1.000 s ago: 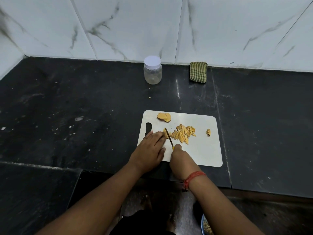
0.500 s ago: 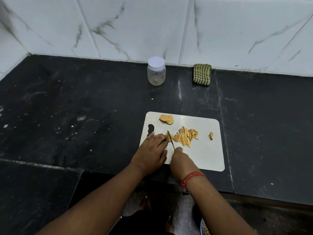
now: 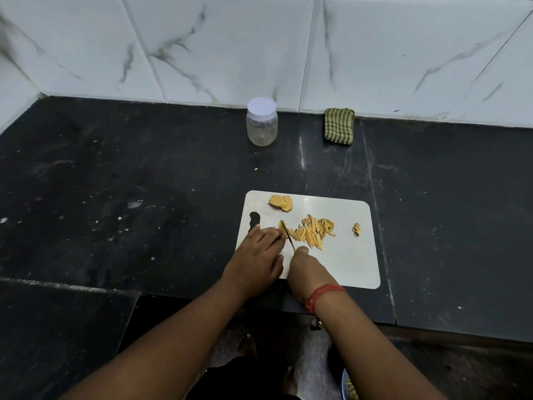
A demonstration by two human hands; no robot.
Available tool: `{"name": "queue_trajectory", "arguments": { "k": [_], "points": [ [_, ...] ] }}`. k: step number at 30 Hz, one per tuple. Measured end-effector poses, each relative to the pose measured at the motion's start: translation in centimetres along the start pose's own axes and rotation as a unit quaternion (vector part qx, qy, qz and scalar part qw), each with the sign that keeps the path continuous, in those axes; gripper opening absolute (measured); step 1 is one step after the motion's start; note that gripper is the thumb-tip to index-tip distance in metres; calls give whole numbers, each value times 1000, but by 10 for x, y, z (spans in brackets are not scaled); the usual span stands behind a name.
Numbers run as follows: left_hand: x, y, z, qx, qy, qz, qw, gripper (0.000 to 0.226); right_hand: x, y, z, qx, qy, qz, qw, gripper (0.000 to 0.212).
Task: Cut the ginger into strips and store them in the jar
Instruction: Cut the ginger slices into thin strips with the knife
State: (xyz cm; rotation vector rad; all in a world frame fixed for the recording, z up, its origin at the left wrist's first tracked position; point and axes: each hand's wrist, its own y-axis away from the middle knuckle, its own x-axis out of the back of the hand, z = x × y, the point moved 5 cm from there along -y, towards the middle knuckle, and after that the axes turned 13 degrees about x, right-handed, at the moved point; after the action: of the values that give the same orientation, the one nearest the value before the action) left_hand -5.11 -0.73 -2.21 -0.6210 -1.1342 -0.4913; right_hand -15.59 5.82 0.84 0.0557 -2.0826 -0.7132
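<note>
Two ginger slices (image 3: 281, 202) uncut on board (image 3: 352, 264).

The black counter (image 3: 144, 174) lies bare across its left half and along its right side. At its rear edge, against the wall, stand the lidded jar (image 3: 262, 122) and, well apart to its right, a folded striped cloth (image 3: 339, 126); open counter runs between them. The cutting board (image 3: 346, 264) sits at the front edge. Its right and near portions are bare; ginger strips (image 3: 313, 231), slices (image 3: 281, 202) and one scrap (image 3: 356, 228) occupy the far portion.
</note>
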Motion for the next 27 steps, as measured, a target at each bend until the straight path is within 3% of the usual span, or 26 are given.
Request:
{"name": "queue_trajectory", "arguments": {
  "k": [11, 20, 27],
  "points": [
    [-1, 2, -2, 14, 9, -10, 1000, 46, -18, 37, 23, 42, 2, 16, 999, 22],
    [0, 1, -2, 10, 9, -8, 1000, 45, 1, 36, 11, 88, -8, 72, 994, 29],
    [-1, 2, -3, 11, 11, -17, 1000, 46, 6, 17, 2, 76, -20, 54, 995, 29]
  ]
}}
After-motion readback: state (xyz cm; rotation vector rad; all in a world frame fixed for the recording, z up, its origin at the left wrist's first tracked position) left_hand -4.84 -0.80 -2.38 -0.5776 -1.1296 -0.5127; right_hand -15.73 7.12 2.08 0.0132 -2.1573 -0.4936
